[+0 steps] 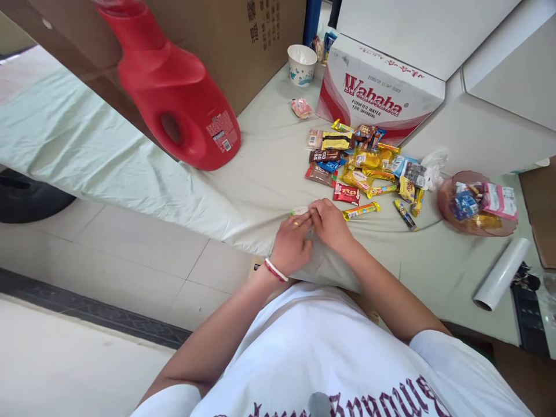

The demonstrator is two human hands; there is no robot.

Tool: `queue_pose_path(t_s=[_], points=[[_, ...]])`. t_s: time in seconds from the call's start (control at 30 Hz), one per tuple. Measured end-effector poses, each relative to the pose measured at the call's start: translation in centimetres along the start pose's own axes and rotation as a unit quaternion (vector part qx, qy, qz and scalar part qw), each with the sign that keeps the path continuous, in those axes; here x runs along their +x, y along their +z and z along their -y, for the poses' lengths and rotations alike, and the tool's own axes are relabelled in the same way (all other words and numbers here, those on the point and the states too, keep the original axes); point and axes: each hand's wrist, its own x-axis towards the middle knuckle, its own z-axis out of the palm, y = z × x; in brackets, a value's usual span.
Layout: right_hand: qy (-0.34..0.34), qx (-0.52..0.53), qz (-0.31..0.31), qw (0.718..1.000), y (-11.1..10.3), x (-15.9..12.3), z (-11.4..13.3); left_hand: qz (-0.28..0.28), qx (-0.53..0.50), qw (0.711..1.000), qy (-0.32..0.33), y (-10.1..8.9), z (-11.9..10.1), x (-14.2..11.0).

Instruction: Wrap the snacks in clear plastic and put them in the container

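My left hand (292, 246), with a ring and a bracelet, is closed with its fingertips on a small pale packet (299, 211) that has a green edge. Most of the packet is hidden under the fingers. Close against it, my right hand (332, 225) is also closed, its fingertips meeting the left ones at the packet. Just beyond my right hand lie a yellow stick-shaped snack packet (362, 211) and a red packet (346, 193). Behind them spreads a pile of wrapped snacks (365, 159) in yellow, brown and blue.
A pink bowl (447, 205) holding wrapped snacks stands right, near a white roll (501, 275). A Wahaha box (377, 92), a paper cup (302, 65) and a pink packet (300, 108) are at the back. A big red bottle (186, 98) stands left on the cloth-covered table (260, 168).
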Motion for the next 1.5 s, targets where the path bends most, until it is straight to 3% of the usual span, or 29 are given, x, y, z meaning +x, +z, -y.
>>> queue_pose_path(t_s=[0.1,0.17,0.27,0.37,0.5,0.6,0.67,0.83,0.93,1.03,1.17,1.27,1.37,1.43,1.5], points=[[-0.039,0.032,-0.018,0.999,0.4,-0.8,-0.8,-0.065,-0.149,0.986,-0.026,-0.8,1.9,0.5],[-0.048,0.047,-0.030,0.997,0.3,-1.1,-1.0,-0.086,-0.170,0.980,-0.055,-0.7,2.4,1.1],[-0.037,0.061,-0.036,0.997,0.2,-1.2,-1.0,-0.102,-0.100,0.987,-0.078,-0.1,2.1,2.1],[-0.014,0.095,-0.036,0.995,0.1,-1.1,-1.0,-0.115,0.029,0.983,-0.142,0.3,1.6,2.9],[0.034,0.167,-0.037,0.985,0.3,-1.1,-1.2,-0.061,0.119,0.969,-0.207,-0.1,1.2,3.4],[0.028,0.147,-0.044,0.988,0.2,-1.5,-0.4,-0.025,0.121,0.972,-0.199,-0.8,0.6,3.3],[0.016,0.127,-0.042,0.991,-0.2,-2.1,0.5,-0.031,0.105,0.978,-0.180,-1.3,-0.3,3.1],[0.047,0.223,-0.054,0.972,-1.1,-4.6,2.2,-0.154,0.098,0.978,-0.098,-0.8,-2.8,2.4],[0.091,0.297,-0.066,0.948,-1.0,-5.9,1.5,-0.144,0.024,0.988,-0.058,0.7,-3.5,1.7],[0.090,0.283,-0.066,0.953,-0.8,-6.8,0.0,-0.113,-0.121,0.983,-0.073,2.5,-3.7,0.9],[0.112,0.268,-0.051,0.955,0.0,-7.2,-1.7,-0.109,-0.377,0.914,-0.100,3.6,-4.4,0.3],[0.132,0.312,-0.051,0.939,0.5,-7.5,-2.6,-0.053,-0.437,0.893,-0.095,2.9,-5.5,0.5],[0.150,0.358,-0.085,0.918,-2.4,-8.2,-4.9,-0.042,-0.421,0.901,-0.097,0.9,-5.6,0.8],[0.178,0.306,-0.152,0.923,-7.6,-8.8,-7.9,-0.076,-0.393,0.910,-0.112,-0.8,-4.7,0.8],[0.242,0.121,-0.257,0.928,-14.6,-9.1,-12.0,-0.121,-0.337,0.925,-0.130,-2.4,-2.9,0.6]])
